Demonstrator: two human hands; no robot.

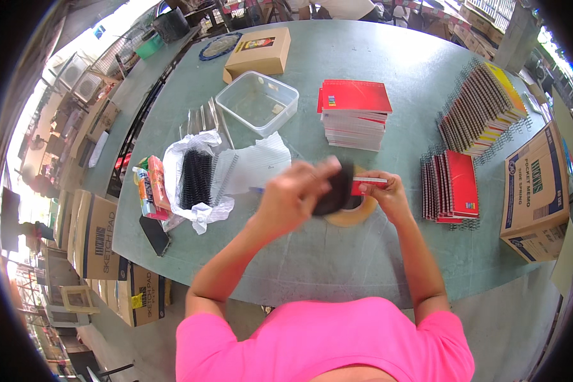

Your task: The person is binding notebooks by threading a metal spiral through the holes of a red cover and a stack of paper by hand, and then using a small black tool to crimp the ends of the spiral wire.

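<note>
My right hand [393,197] grips a small red-covered notepad [367,182], seen nearly edge-on, by its right end. My left hand [297,193] is smeared by motion beside a dark blurred object [334,189] at the notepad's left; whether the fingers hold that object cannot be made out. Below them a roll of tan tape [349,218] lies on the table, partly covered. Ahead stands a stack of red-covered pads [355,114]. To the left, black spiral coils [197,178] rest in crumpled white paper [204,216]. Red spiral notebooks [451,186] stand bound at the right.
A clear plastic tub [258,102] and a brown carton [261,52] sit at the far left of the green table [312,267]. A phone [154,235] lies near the left edge. Yellow-covered spiral notebooks [481,108] and a cardboard box [536,191] occupy the right side.
</note>
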